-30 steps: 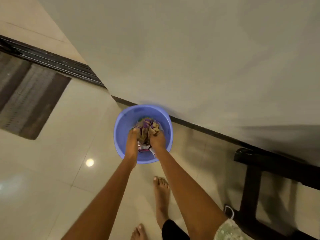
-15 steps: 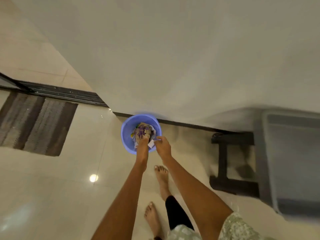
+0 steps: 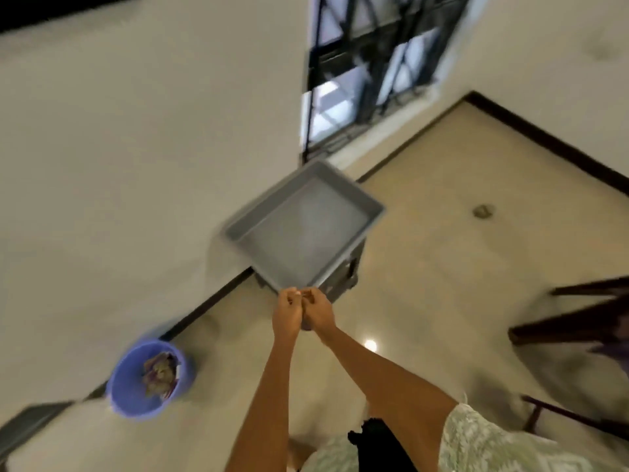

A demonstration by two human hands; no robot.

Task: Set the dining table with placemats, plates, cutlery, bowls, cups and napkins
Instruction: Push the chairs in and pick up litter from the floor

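Both hands [image 3: 301,313] left the blue bucket [image 3: 149,378], now together, fingers curled, above glossy tiled floor [image 3: 442,250].

Both forearms are bare from the elbow down. A short, pale green patterned fabric sleeve [image 3: 483,437] covers the right upper arm, and the same pale patterned cloth [image 3: 332,456] lies beside dark black fabric [image 3: 377,444] at the near edge.

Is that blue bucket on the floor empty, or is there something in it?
Not empty. The blue bucket stands upright by the wall with crumpled purple and brownish scraps inside; the blur hides what they are.
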